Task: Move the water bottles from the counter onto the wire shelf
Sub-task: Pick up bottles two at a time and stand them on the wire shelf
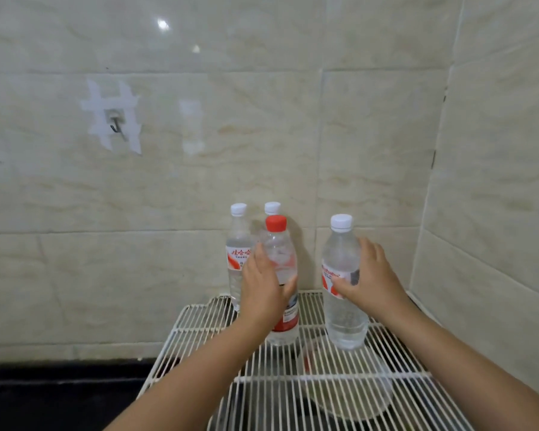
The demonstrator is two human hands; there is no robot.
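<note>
Head view is showing four clear plastic water bottles standing upright on the white wire shelf, each with its long axis vertical and its cap pointing up. The red-capped bottle is sitting near the middle of the shelf, and the left hand is wrapping around its waist, fingers curling behind the left side and thumb lying across the front of the label. To its right, and apart from it, the white-capped bottle is standing with a red and white label; the right hand is gripping it from the right, fingers over the shoulder and thumb pressing on the label. Farther back, by the wall, a second white-capped bottle with a red-printed label is standing at the left, and a third white cap is peeking out behind the red one (its body is mostly hidden). All visible bodies are holding clear water.

The shelf is made of thin parallel white rods with thicker cross bars, and a round pale vessel is showing dimly beneath it. Glossy cream marbled tiles are covering both walls, with a small metal hook taped on at the left.
</note>
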